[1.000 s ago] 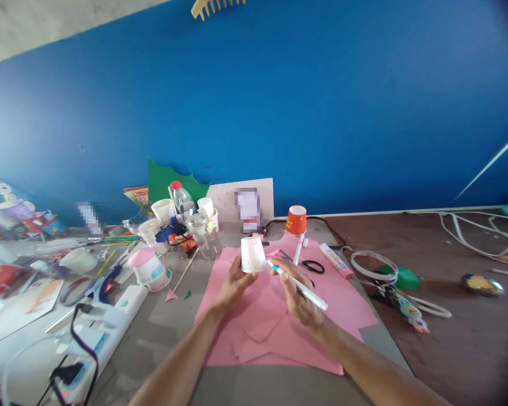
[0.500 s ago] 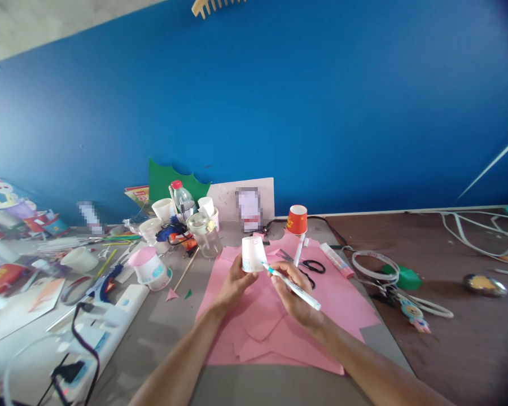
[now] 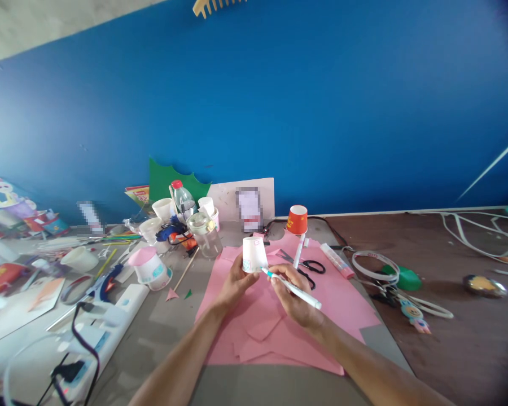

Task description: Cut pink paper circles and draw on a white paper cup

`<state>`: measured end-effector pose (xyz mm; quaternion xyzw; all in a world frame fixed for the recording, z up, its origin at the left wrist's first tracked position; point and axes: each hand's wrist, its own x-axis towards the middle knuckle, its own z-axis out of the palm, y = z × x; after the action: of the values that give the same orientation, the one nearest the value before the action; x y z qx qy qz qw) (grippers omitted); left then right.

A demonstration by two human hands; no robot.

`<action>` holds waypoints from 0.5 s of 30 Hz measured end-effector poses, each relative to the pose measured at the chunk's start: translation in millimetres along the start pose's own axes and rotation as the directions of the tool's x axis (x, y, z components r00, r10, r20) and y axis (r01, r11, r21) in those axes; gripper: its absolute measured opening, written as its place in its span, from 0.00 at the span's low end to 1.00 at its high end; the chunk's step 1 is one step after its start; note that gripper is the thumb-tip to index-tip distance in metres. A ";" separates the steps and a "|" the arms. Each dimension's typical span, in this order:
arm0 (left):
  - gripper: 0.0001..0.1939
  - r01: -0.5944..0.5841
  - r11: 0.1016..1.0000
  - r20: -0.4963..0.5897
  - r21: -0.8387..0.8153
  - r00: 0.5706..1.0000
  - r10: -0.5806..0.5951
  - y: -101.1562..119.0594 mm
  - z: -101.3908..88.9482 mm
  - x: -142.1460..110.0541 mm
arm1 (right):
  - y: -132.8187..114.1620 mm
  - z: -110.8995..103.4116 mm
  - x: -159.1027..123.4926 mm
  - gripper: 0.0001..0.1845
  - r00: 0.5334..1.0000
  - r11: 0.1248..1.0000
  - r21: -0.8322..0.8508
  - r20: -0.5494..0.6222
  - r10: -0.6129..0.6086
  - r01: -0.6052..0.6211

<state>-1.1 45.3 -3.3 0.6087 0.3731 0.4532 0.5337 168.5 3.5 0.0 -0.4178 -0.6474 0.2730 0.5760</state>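
Note:
My left hand [image 3: 239,282] grips a white paper cup [image 3: 254,252] from its left side, over the pink paper [image 3: 271,332]. The cup is upside down and carries a pink mark near the top and blue marks lower down. In my right hand [image 3: 294,293] is a white marker [image 3: 298,291] with a blue-green tip end. That tip meets the cup's lower edge, or is very close to it. Behind my right hand lie black-handled scissors [image 3: 314,267], and a second white marker [image 3: 298,252] leans beside a red paper cup [image 3: 297,220].
To the left sit a pink-topped cup [image 3: 147,268], a glass jar [image 3: 205,234] and a power strip [image 3: 110,332] with cords. A glue tube [image 3: 337,260] lies to the right, near a white cable [image 3: 375,265] and a green object [image 3: 407,278]. A blue wall stands behind.
The marker's tip has moved slightly down and left along the cup, toward its lower edge. Both hands otherwise stay almost in place.

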 end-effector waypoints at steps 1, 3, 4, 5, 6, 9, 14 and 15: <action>0.29 0.001 1.000 -0.001 0.003 1.000 -0.001 -0.3 0.0 -0.1 | 0.5 0.2 -0.3 0.06 1.000 1.000 -0.008 0.001 0.000 0.000; 0.30 -0.004 1.000 -0.003 0.002 1.000 0.004 -0.6 0.2 -0.2 | 2.3 0.9 -0.9 0.06 1.000 1.000 -0.017 -0.003 -0.003 0.003; 0.30 -0.005 1.000 -0.003 -0.001 1.000 0.005 -0.5 0.6 -0.1 | 3.3 1.3 -1.1 0.06 1.000 1.000 -0.018 -0.006 -0.004 0.004; 0.31 -0.005 1.000 -0.005 -0.002 1.000 0.005 -0.2 1.0 0.0 | 4.3 1.7 -1.2 0.07 1.000 1.000 -0.017 -0.009 -0.006 0.005; 0.31 -0.002 1.000 -0.006 -0.002 1.000 0.002 0.2 1.4 0.1 | 5.1 2.2 -1.1 0.07 1.000 1.000 -0.013 -0.013 -0.005 0.005; 0.32 0.008 1.000 -0.018 0.013 1.000 -0.008 2.3 2.4 0.4 | 5.7 3.1 -0.6 0.07 1.000 1.000 0.002 -0.020 0.000 0.000; 0.31 0.015 0.998 -0.022 0.054 1.000 -0.014 3.0 1.6 -0.1 | 2.8 3.0 0.5 0.06 0.999 1.000 0.009 -0.037 -0.005 0.006; 0.30 0.012 0.998 -0.022 0.055 1.000 -0.010 2.4 1.4 -0.2 | 2.6 2.9 0.5 0.06 0.999 1.000 0.006 -0.040 -0.006 0.006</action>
<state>0.1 44.3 -1.0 0.6162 0.3945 0.4464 0.5151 166.3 5.6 -2.5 -0.4193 -0.6362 0.2649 0.5910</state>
